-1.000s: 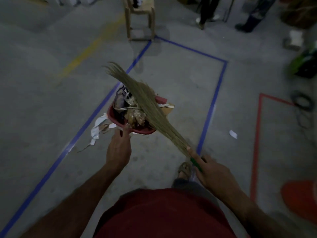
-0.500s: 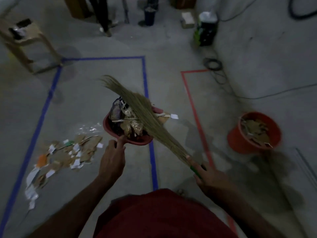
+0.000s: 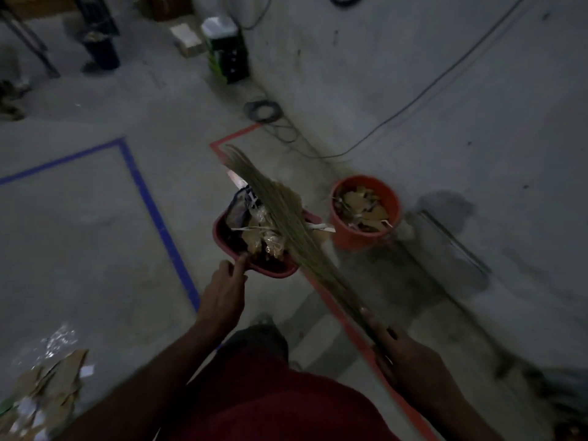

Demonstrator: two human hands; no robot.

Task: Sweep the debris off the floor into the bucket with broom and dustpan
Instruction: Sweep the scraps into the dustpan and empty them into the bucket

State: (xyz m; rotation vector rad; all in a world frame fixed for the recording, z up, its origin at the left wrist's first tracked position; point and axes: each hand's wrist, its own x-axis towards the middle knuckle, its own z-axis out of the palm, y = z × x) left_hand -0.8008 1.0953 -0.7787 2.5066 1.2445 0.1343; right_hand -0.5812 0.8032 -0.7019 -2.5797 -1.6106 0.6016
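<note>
- A person's right hand (image 3: 404, 351) gripped the handle of a grass broom (image 3: 286, 218), its bristles laid across a loaded dustpan (image 3: 222, 232).
- The left hand (image 3: 224, 296) held the red dustpan by its near edge, fingers curled, above the floor.
- Leftover debris (image 3: 47, 389) lay at lower left.
- Beyond, just right of the dustpan, stood the orange bucket (image 3: 364, 213), holding scraps.
</note>
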